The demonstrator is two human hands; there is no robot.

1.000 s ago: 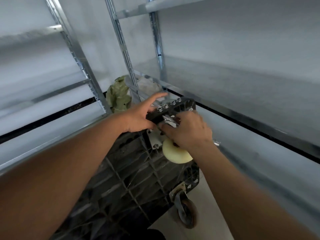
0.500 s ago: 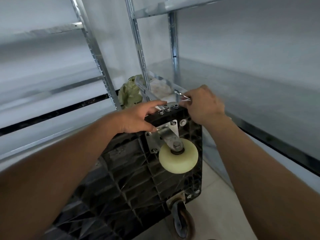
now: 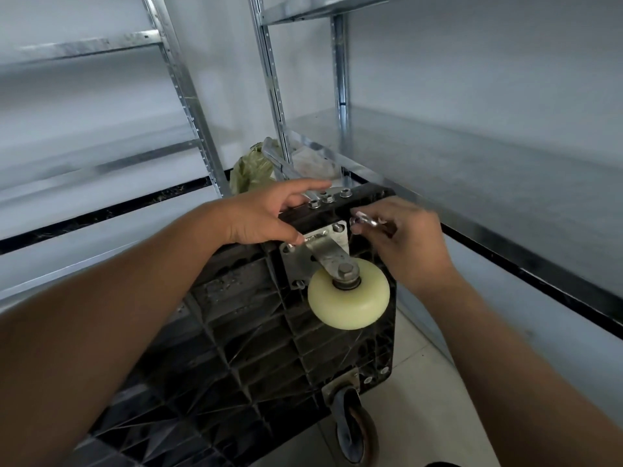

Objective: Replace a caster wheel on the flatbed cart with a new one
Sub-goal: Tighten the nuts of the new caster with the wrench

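**New caster seated, fasteners going in**

From the head camera, the flatbed cart (image 3: 242,335) stands tipped on its side between the metal shelving (image 3: 188,106), ribbed black underside facing the person. The cream caster wheel (image 3: 349,294) sits near the cart's upper corner, just right of centre, its mounting plate (image 3: 296,257) flat against the plastic. At about six o'clock from it, low on the same edge, hangs the one old dark wheel (image 3: 357,429) in view. So two casters are in sight.

The left hand (image 3: 266,214) grips the cart's top edge at ten o'clock of the new wheel, thumb pressed near the plate, fingers over the rim. The right hand (image 3: 401,237), at two o'clock, pinches a small metal wrench (image 3: 364,221) near the plate's corner bolt (image 3: 336,227). Three loose nuts (image 3: 327,198) rest in a row along the top edge.

The cart looks stiff but awkward and likely to tip; holding its rim seems wisest. The wheel probably swivels freely, so I'd steady it by the fork. The nuts are small and may roll off.
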